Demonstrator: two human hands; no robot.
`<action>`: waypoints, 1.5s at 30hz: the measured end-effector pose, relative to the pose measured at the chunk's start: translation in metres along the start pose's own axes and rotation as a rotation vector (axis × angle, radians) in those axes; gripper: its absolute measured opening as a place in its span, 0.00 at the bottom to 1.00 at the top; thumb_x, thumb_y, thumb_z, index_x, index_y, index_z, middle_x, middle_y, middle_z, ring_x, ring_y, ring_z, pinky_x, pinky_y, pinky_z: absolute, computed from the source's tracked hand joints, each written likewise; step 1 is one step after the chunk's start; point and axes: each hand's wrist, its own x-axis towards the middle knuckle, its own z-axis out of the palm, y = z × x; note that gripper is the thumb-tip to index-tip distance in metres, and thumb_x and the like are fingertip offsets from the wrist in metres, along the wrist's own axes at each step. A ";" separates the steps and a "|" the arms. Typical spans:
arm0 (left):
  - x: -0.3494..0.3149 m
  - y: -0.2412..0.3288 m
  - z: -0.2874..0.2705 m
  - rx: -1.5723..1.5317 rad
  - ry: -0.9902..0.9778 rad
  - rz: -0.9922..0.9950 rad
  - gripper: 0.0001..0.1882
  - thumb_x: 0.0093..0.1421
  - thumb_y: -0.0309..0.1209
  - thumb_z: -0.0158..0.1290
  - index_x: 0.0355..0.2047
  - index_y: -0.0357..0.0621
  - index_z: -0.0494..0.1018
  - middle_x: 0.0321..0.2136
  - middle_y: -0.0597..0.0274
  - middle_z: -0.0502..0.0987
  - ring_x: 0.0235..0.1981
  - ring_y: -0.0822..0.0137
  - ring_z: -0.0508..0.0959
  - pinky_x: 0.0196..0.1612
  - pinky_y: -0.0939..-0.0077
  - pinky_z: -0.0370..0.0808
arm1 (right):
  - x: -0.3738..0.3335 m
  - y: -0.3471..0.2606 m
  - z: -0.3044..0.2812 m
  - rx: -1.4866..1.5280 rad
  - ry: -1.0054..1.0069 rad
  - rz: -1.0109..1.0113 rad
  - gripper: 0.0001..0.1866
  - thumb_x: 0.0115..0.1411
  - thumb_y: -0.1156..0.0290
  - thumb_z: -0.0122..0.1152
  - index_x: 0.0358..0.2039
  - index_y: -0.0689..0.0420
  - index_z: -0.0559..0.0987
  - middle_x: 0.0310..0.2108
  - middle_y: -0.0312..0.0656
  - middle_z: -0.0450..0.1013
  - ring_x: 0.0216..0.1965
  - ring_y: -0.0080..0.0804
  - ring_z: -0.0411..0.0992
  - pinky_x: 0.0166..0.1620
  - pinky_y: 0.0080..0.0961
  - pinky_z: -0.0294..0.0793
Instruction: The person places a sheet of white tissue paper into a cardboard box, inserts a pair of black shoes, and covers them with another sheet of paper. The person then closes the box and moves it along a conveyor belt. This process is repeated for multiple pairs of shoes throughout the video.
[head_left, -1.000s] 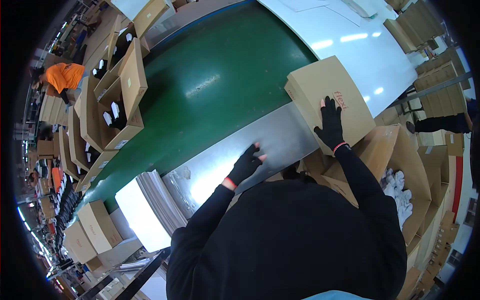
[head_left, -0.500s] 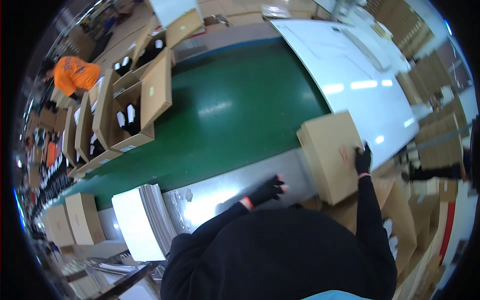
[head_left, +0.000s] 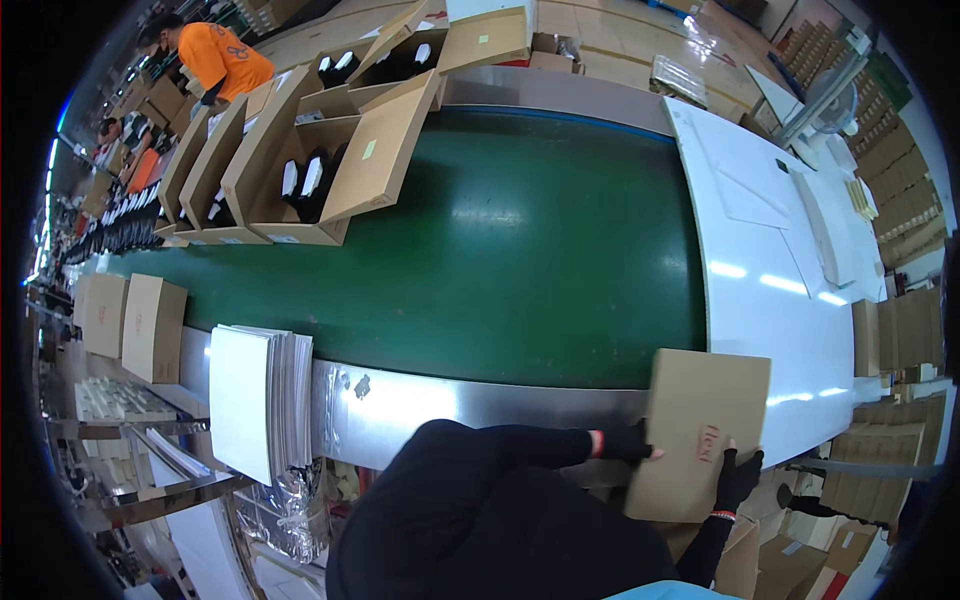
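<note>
A closed brown cardboard box (head_left: 690, 410) with a small red print lies at the right, in front of me. My left hand (head_left: 628, 442), in a black fingerless glove, grips its left edge, with a bare fingertip showing on the cardboard. On the lower right edge my right hand (head_left: 738, 480), gloved the same way, holds the box with the thumb on its top face. The box overlaps the steel edge (head_left: 520, 398) of the conveyor and the corner of a glossy white board (head_left: 750, 240). Its underside is hidden.
Across the green conveyor belt (head_left: 480, 280) stand open cartons (head_left: 300, 235) holding black items with white tags. Nearer left are a stack of white sheets (head_left: 240, 400) and closed boxes (head_left: 152, 330). A person in an orange shirt (head_left: 220, 62) is at the far left.
My left hand has moved right and now grips the box. The box has come nearer and turned, and my right hand has moved down its edge. The head view has shifted.
</note>
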 end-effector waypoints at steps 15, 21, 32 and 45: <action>-0.073 0.214 -0.428 0.896 1.184 0.217 0.31 0.56 0.44 0.54 0.55 0.38 0.63 0.49 0.46 0.72 0.51 0.49 0.72 0.51 0.59 0.70 | 0.198 0.047 0.090 -0.164 0.089 -0.112 0.60 0.41 0.64 0.72 0.70 0.46 0.42 0.71 0.44 0.40 0.70 0.48 0.40 0.61 0.65 0.47; -0.082 0.386 -0.539 1.434 1.472 0.083 0.41 0.57 0.46 0.54 0.63 0.39 0.52 0.58 0.41 0.61 0.47 0.40 0.74 0.51 0.54 0.71 | 0.278 0.085 0.119 -0.211 0.184 -0.068 0.50 0.49 0.61 0.68 0.68 0.54 0.50 0.68 0.47 0.48 0.68 0.46 0.46 0.68 0.40 0.45; -0.035 0.404 -0.648 1.872 1.520 -0.051 0.12 0.49 0.37 0.60 0.35 0.53 0.74 0.42 0.55 0.72 0.41 0.50 0.76 0.38 0.55 0.74 | 0.272 0.039 0.091 -0.084 0.250 -0.240 0.45 0.54 0.66 0.65 0.68 0.51 0.51 0.68 0.47 0.49 0.68 0.45 0.48 0.67 0.36 0.51; -0.027 0.404 -0.671 2.080 1.150 -0.138 0.10 0.57 0.34 0.49 0.37 0.52 0.78 0.34 0.60 0.80 0.38 0.57 0.79 0.45 0.66 0.73 | 0.286 0.049 0.102 -0.232 0.295 -0.228 0.42 0.57 0.60 0.63 0.68 0.49 0.52 0.66 0.52 0.52 0.67 0.49 0.51 0.65 0.40 0.55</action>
